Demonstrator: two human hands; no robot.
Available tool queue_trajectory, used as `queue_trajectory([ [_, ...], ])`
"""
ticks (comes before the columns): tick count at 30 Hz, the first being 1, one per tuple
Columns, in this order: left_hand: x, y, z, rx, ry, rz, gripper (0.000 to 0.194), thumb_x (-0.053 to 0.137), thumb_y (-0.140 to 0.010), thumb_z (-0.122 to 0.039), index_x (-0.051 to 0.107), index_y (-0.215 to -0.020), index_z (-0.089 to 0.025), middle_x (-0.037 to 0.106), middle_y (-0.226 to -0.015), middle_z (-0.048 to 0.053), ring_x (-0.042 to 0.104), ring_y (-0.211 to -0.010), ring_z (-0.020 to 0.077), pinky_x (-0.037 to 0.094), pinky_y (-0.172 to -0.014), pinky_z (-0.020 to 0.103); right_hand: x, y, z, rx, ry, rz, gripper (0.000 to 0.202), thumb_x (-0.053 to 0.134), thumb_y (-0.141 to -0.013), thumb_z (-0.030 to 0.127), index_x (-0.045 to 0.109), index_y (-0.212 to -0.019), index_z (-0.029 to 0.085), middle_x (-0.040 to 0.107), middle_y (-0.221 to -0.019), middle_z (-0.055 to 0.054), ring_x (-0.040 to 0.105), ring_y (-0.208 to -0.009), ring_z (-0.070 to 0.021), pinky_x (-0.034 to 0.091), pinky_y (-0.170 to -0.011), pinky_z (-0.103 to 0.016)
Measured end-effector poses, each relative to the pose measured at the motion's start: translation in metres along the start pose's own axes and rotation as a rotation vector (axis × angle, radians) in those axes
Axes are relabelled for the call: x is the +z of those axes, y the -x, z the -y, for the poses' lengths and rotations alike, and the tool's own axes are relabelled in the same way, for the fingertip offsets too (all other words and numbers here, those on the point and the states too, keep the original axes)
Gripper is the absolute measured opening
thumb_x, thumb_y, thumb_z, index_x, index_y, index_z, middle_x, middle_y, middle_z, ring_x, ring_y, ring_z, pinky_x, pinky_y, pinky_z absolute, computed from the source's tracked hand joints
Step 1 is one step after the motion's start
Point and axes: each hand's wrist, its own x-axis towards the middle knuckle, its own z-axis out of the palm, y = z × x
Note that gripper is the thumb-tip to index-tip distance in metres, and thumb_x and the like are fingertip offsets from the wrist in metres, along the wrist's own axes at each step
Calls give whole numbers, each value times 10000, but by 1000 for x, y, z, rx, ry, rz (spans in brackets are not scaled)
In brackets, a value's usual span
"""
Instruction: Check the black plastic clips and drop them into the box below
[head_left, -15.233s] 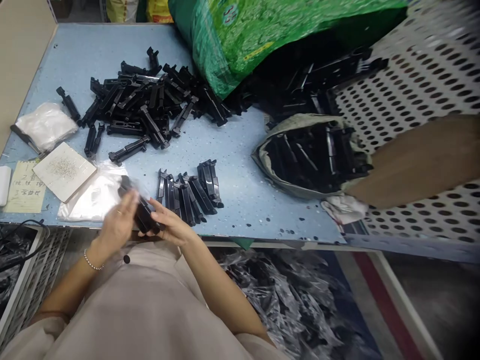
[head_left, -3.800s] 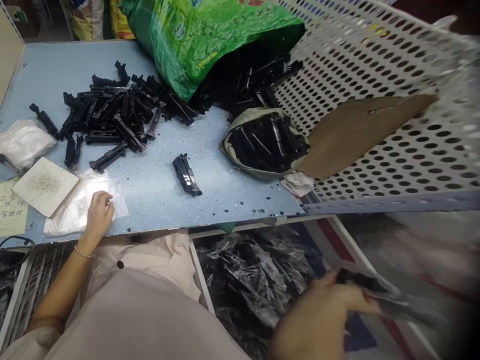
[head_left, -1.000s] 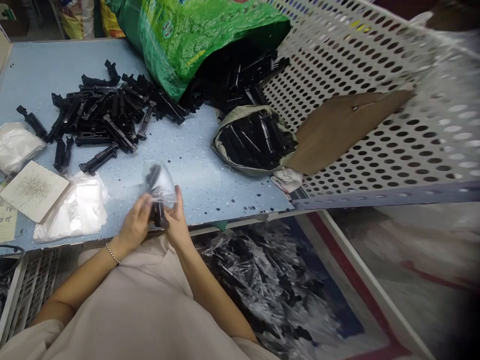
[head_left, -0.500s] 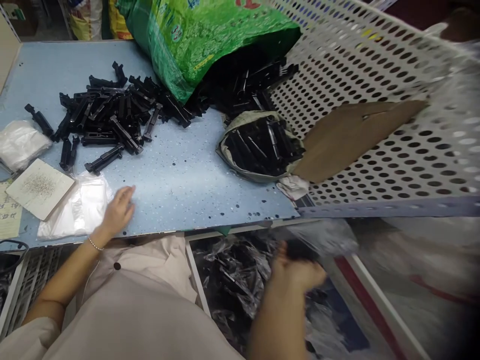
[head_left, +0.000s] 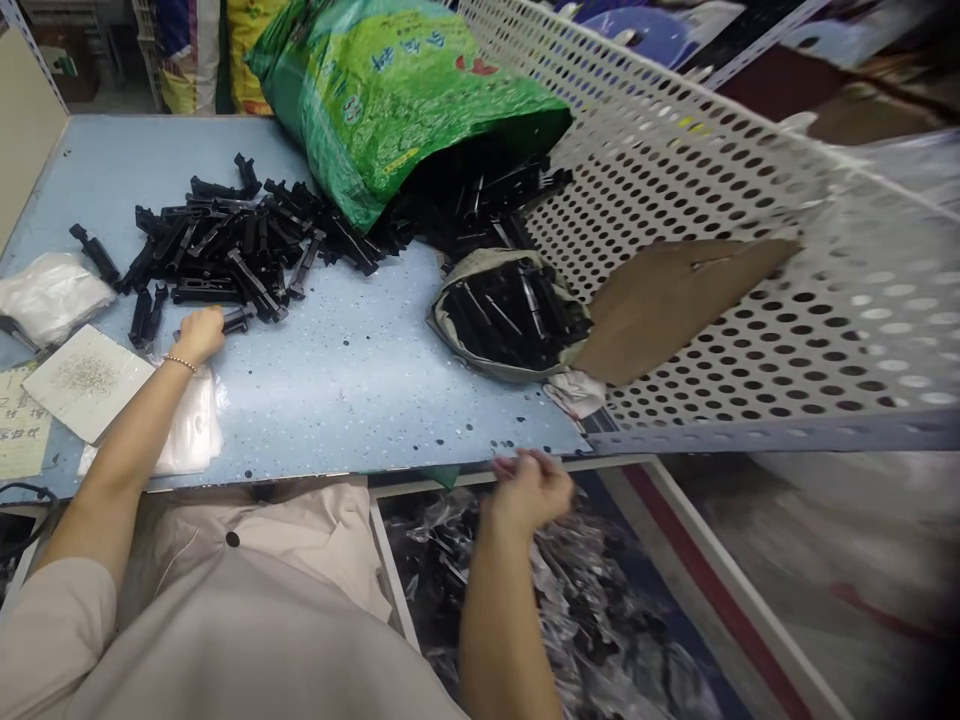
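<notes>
Reaching with the left hand over a black part at the near side of the heap on the surface. Lying crosswise beneath the bent knuckles, with long axis slanting away rightward and one end in view. Far closer to the left hand than to the right hand, out near the bagged parts. Cannot tell pinch from touch on the left, with fingertips hidden, or spread from pressed together on the blurred right.

Workshop with heaped black parts
</notes>
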Motion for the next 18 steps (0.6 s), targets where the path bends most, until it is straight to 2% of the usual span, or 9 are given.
queue_trajectory([
  [1, -4, 5, -8, 2, 11, -14, 404, 588, -821, -164, 557, -1213, -71, 685, -1096, 237, 651, -1082, 377, 493, -936, 495, 22, 11, -4, -94, 43, 29, 372, 717, -722, 534, 616, -1032, 355, 710, -938, -27, 643, -670, -164, 512, -588, -361],
  [3, -7, 27, -28, 16, 110, -57, 482, 595, -842, -231, 481, -1288, -87, 698, -1004, 202, 682, -987, 372, 515, -869, 489, 66, 38, -11, -169, 92, 207, 342, 727, -755, 498, 638, -1003, 281, 703, -971, -37, 636, -695, -149, 533, -671, -354],
  [5, -6, 61, -48, 74, 340, -54, 530, 599, -854, -285, 422, -1333, -144, 693, -983, 143, 695, -885, 323, 533, -803, 446, 107, 65, -13, -183, 154, 436, 373, 729, -769, 513, 662, -1001, 228, 706, -944, -58, 645, -708, -170, 543, -684, -362],
  [7, -1, 97, -64, 160, 584, -4, 567, 587, -879, -325, 357, -1383, -202, 679, -1030, 105, 691, -850, 270, 542, -770, 404, 140, 86, -10, -319, 278, 647, 390, 642, -851, 545, 644, -1062, 216, 694, -975, -76, 653, -805, -198, 540, -741, -372],
  [10, 10, 136, -73, 221, 808, 63, 591, 590, -887, -331, 322, -1403, -229, 654, -1092, 87, 685, -904, 240, 549, -818, 402, 170, 102, -1, -678, 530, 782, 376, 460, -965, 552, 610, -1043, 216, 650, -991, -104, 607, -938, -231, 492, -853, -390],
  [12, 19, 150, -72, 266, 880, 47, 591, 571, -904, -320, 312, -1425, -221, 626, -1198, 113, 668, -1036, 250, 539, -907, 424, 178, 107, 3, -799, 620, 817, 396, 409, -979, 565, 599, -934, 221, 621, -914, -106, 576, -923, -241, 465, -852, -381],
  [14, 27, 158, -71, 316, 881, -31, 611, 549, -919, -300, 293, -1468, -217, 564, -1337, 149, 610, -1196, 275, 505, -1003, 453, 181, 111, 3, -755, 600, 903, 432, 402, -969, 604, 569, -831, 230, 580, -820, -81, 552, -847, -223, 453, -795, -351],
  [15, 31, 162, -71, 326, 849, -95, 639, 548, -917, -283, 280, -1492, -214, 527, -1386, 167, 576, -1254, 293, 486, -1035, 473, 183, 113, 2, -661, 543, 947, 455, 401, -962, 629, 544, -789, 233, 549, -763, -59, 532, -779, -203, 446, -740, -331],
  [18, 41, 167, -72, 297, 708, -267, 733, 565, -891, -237, 241, -1547, -194, 490, -1404, 212, 535, -1300, 346, 468, -1046, 532, 185, 119, -2, -188, 301, 1061, 518, 361, -942, 700, 464, -733, 238, 393, -600, 27, 360, -528, -131, 339, -520, -273],
])
